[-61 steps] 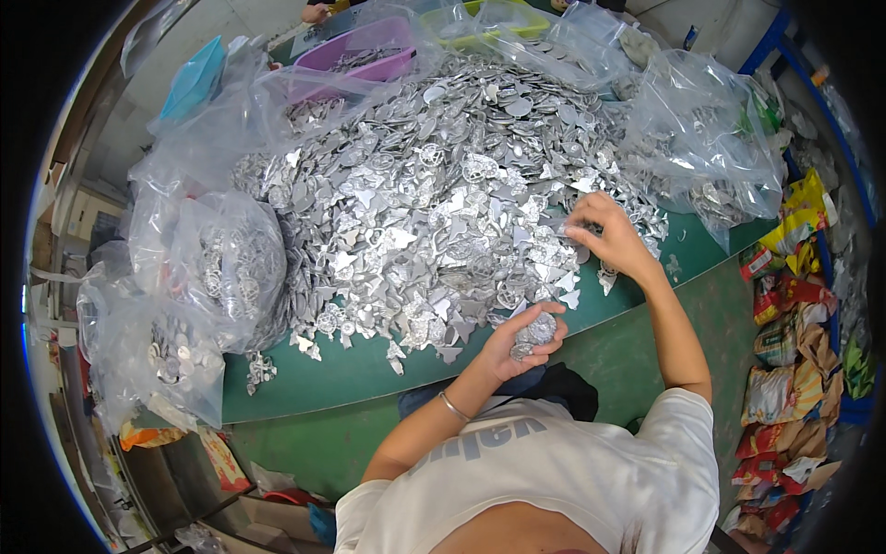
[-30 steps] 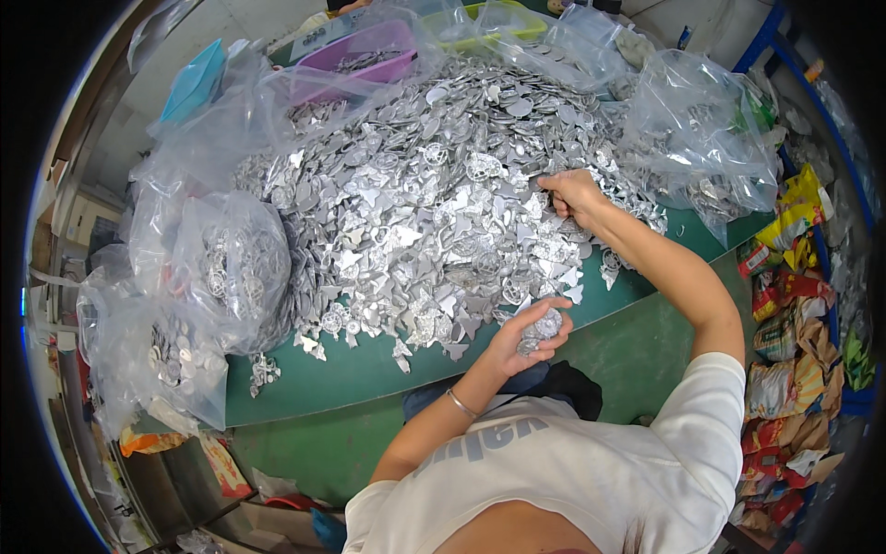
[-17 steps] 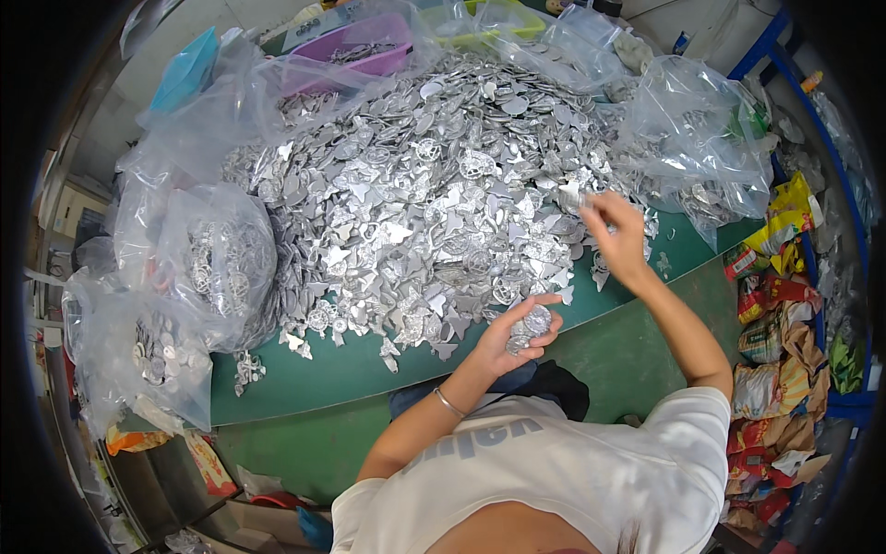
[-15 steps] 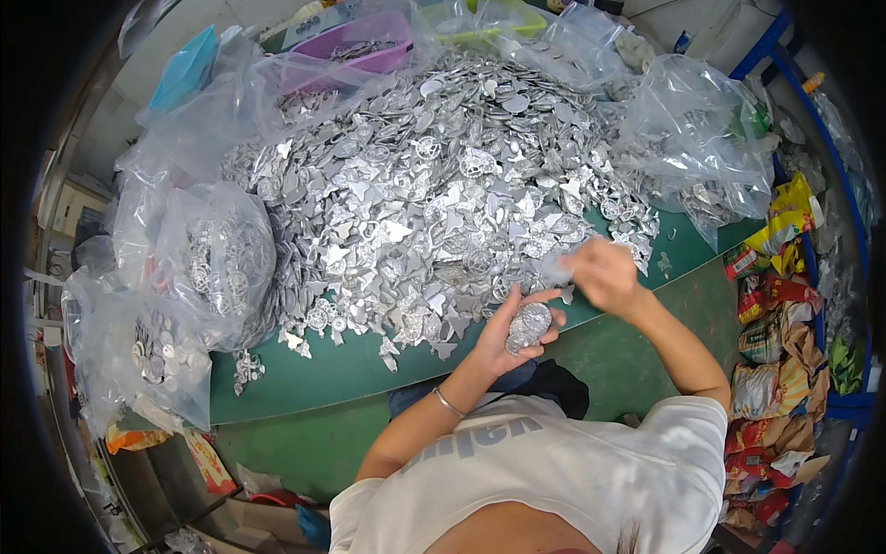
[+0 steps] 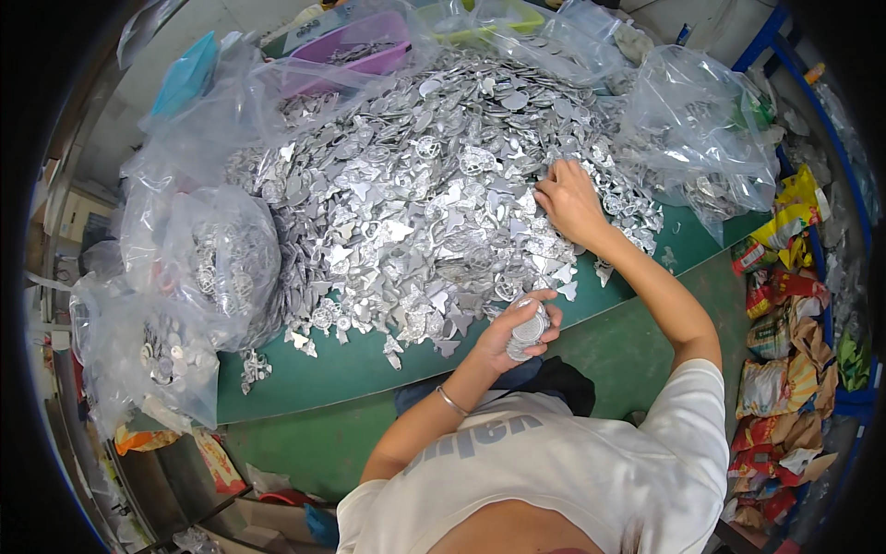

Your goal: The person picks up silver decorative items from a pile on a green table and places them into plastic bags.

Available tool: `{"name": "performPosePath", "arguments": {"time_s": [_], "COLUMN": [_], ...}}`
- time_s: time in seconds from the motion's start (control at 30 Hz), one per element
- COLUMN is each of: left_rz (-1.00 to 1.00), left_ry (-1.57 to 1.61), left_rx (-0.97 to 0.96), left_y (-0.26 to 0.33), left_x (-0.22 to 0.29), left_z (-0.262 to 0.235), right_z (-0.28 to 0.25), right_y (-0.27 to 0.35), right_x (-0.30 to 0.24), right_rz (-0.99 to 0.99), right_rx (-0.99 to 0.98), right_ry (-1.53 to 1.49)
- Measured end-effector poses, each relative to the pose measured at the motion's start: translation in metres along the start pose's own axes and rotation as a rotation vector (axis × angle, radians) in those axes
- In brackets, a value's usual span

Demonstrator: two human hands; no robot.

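Note:
A wide heap of small silvery metal pieces (image 5: 406,203) in many flat shapes covers the green table (image 5: 305,392). Close to the table's front edge, my left hand (image 5: 506,334) is curled around a stack of round metal discs (image 5: 528,334). Further out, my right hand (image 5: 572,198) reaches onto the right part of the heap, its fingers bent down among the pieces. Whatever lies between those fingertips is hidden.
Clear plastic bags with metal parts stand at the left (image 5: 226,263) and right (image 5: 697,138). A purple bin (image 5: 369,60), a lime-green bin (image 5: 498,23) and a blue tray (image 5: 185,74) sit behind. Coloured packets (image 5: 780,369) fill a blue-framed rack at the right.
My right hand has moved from beside my left hand, away and slightly left, down onto the heap. A pale, blurred piece at its fingers no longer shows. My left hand keeps its discs.

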State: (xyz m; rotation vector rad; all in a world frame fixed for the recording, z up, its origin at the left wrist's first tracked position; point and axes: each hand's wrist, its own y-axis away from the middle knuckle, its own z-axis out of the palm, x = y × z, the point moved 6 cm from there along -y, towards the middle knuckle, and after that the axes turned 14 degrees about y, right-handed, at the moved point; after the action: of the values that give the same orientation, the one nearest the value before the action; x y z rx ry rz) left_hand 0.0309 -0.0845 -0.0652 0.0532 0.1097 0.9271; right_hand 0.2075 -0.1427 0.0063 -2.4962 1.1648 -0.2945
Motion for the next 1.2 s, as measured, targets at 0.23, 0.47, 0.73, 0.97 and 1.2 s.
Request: {"name": "performPosePath", "arguments": {"time_s": [0.23, 0.47, 0.73, 0.97, 1.2], "left_rz": [0.011, -0.002, 0.116, 0.064, 0.012], "left_ry": [0.126, 0.133, 0.032, 0.085, 0.103], "left_rx": [0.024, 0.053, 0.429, 0.271, 0.082], "left_y": [-0.003, -0.005, 0.001, -0.002, -0.003], "left_x": [0.002, -0.001, 0.0, -0.001, -0.002], "left_z": [0.0, 0.002, 0.008, -0.004, -0.001], "right_z": [-0.005, -0.039, -0.087, -0.088, -0.069], "right_y": [0.016, 0.032, 0.074, 0.078, 0.065], "right_x": [0.013, 0.041, -0.092, -0.087, 0.013], "right_rz": [0.144, 0.227, -0.29, -0.183, 0.454], "right_rx": [0.028, 0.047, -0.384, -0.252, -0.033], "right_ry": [-0.247, -0.066, -0.383, -0.523, -0.856]}}
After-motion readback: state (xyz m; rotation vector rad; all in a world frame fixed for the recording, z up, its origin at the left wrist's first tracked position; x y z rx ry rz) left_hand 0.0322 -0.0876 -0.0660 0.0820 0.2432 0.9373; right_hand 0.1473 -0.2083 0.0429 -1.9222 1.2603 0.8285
